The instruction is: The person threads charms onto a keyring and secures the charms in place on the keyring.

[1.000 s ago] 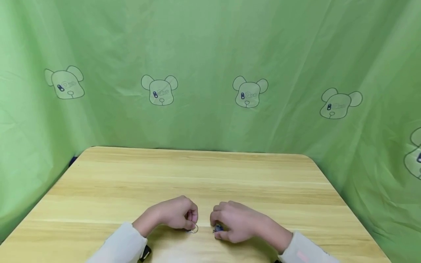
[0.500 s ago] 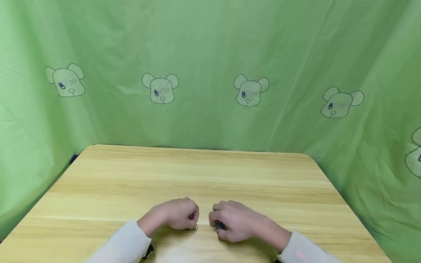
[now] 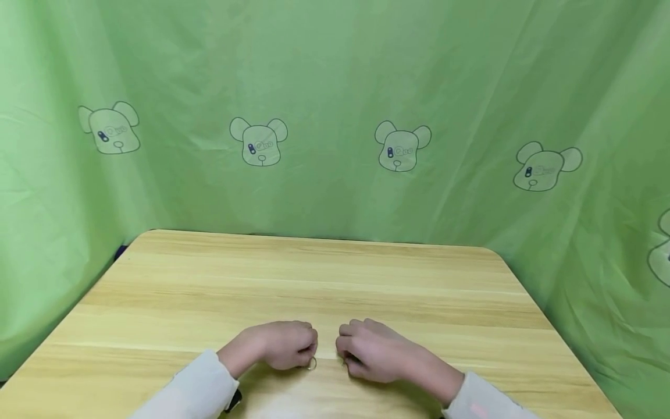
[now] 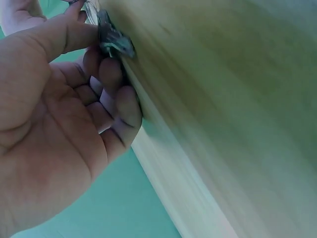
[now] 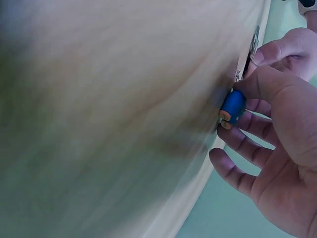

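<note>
Both hands rest on the wooden table (image 3: 314,273) near its front edge, knuckles up and close together. My left hand (image 3: 307,354) pinches a small metal ring (image 3: 312,364) against the tabletop; in the left wrist view the ring (image 4: 111,39) sits between thumb and curled fingers (image 4: 114,74). My right hand (image 3: 346,357) holds a small blue cylinder (image 5: 233,106) between thumb and fingers, pressed against the table. The head view shows only a dark bit of the cylinder (image 3: 349,361) under the fingers. A short gap separates the two hands.
A green cloth (image 3: 335,87) printed with bear heads hangs behind and on both sides of the table. The table's rounded far corners (image 3: 492,251) meet the cloth. Both wrists wear pale sleeves (image 3: 199,387).
Both hands stay almost in place. The right hand has settled lower, so its fingers hide more of the blue cylinder. The view has shifted slightly.
</note>
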Demonstrator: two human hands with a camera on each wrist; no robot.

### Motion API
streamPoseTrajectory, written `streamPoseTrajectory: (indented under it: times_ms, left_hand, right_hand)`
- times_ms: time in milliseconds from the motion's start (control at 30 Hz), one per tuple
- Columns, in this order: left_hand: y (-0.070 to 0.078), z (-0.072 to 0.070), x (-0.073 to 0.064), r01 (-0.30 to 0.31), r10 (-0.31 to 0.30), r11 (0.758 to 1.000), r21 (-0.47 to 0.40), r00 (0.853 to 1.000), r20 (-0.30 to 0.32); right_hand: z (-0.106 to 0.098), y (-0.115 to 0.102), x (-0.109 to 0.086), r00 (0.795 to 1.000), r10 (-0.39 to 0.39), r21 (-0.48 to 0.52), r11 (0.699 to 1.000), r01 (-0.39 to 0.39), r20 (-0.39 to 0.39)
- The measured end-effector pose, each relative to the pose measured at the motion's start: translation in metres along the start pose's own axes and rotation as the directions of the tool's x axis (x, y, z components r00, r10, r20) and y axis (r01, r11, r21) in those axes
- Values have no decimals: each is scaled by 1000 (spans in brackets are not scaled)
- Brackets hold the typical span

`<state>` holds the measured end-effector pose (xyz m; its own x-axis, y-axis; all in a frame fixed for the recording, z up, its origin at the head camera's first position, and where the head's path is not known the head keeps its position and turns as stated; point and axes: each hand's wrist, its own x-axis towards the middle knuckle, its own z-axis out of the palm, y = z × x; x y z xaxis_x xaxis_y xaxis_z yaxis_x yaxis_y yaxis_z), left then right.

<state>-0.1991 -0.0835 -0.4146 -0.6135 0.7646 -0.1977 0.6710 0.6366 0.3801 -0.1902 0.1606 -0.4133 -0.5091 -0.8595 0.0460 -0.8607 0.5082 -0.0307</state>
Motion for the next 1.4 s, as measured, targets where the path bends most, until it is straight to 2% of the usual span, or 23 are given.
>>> streamPoseTrajectory:
  times_ms: [267, 533, 667, 767, 900, 1100, 1167, 1267, 1333, 1400]
  left_hand:
    - [-6, 0, -2, -49, 44, 991, -126, 998, -41]
    - [-15, -1, -1, -80, 60, 985, -153, 989, -134]
    - [-18, -6, -2, -79, 50, 983, -167, 984, -173]
    - [-19, -10, -3, -98, 64, 983, -155, 976, -210]
    - [-20, -13, -2, -102, 68, 988, -113, 960, -270]
    - [-17, -14, 0, -14, -2, 999, -43, 938, -347]
    - [-16, -16, 1, 15, -16, 1000, -5, 922, -388]
    - [-14, -20, 3, 69, -59, 998, 6, 894, -445]
    - [-14, -23, 4, 92, -93, 995, -25, 874, -478]
    - [-14, -27, 5, 107, -128, 992, -72, 860, -494]
  right_hand:
    - [-1, 2, -1, 999, 41, 54, 998, -41, 7]
    - [-4, 5, 2, 997, 49, 144, 989, -40, -59]
    - [-6, 10, 4, 994, 60, 171, 984, -42, -97]
    - [-8, 13, 5, 989, 70, 180, 983, -46, -131]
    - [-9, 15, 7, 980, 107, 209, 975, -70, -170]
    - [-16, 17, 11, 962, 188, 247, 959, -137, -197]
    - [-19, 18, 13, 956, 203, 259, 955, -145, -213]
    - [-23, 19, 17, 946, 214, 287, 948, -141, -243]
    - [-25, 20, 19, 940, 216, 306, 943, -130, -264]
    - [-27, 20, 22, 935, 217, 324, 938, -120, -282]
